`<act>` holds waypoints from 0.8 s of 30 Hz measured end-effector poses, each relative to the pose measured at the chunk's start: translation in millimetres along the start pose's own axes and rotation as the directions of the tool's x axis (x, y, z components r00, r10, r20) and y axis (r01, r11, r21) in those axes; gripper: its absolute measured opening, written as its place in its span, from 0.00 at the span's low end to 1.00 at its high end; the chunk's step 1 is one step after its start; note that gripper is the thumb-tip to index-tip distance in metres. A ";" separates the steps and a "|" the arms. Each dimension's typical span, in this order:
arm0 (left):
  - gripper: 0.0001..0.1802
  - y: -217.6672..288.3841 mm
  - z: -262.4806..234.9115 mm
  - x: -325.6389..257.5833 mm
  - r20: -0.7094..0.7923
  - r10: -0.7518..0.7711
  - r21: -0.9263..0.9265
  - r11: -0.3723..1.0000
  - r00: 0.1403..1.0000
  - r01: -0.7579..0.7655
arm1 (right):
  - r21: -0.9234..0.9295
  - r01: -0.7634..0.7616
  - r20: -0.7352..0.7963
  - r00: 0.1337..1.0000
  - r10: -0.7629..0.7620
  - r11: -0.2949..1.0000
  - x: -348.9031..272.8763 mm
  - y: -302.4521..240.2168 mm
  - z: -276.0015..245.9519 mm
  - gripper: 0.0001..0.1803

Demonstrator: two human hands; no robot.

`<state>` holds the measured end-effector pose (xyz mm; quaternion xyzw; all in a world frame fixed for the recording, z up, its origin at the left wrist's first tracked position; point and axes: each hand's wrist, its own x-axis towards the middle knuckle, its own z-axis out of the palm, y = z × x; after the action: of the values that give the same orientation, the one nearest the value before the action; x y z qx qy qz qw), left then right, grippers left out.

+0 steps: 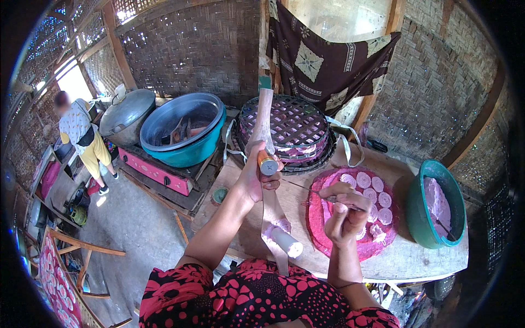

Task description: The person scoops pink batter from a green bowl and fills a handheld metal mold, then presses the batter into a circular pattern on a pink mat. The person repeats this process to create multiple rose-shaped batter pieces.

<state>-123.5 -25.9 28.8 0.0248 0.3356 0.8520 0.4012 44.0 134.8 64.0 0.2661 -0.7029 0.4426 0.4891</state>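
I'm watching the left hand [257,177] wrapped tight round a small orange-capped roller [267,163], held over a long wooden paddle [266,164] that runs from the lap up toward the stacked woven trays [290,131]. A white cylinder [286,241] sits low on that paddle, smeared with pink dough. The right hand [345,216] pinches a thin stick [306,188] over the round pink mat [333,240], where pale spiral discs [367,191] lie close together. My worry: the stick could drag across a neighbouring disc and tear it. The paddle looks loosely propped, so it might tip. The green bowl of pink batter [435,205] sits near the table edge [404,262].
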 end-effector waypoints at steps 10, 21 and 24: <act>0.27 -3.5 5.6 -2.5 -0.047 0.039 0.017 0.999 0.998 -0.038 | 0.063 0.025 -0.029 0.999 -0.023 0.998 -0.1 1.9 5.5 0.08; 0.27 -4.8 0.7 -0.9 -0.001 0.000 -0.027 1.000 1.000 0.000 | 0.018 0.176 -0.131 0.976 -0.172 0.984 0.8 7.6 9.3 0.09; 0.26 -4.9 0.9 -1.5 -0.012 0.015 -0.025 1.000 1.000 -0.015 | 0.052 0.074 -0.074 0.995 -0.070 0.996 -1.1 5.9 8.8 0.09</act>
<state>-118.9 -24.3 26.9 0.0171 0.3272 0.8592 0.3930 35.7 129.7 59.7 0.2884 -0.6625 0.4532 0.5221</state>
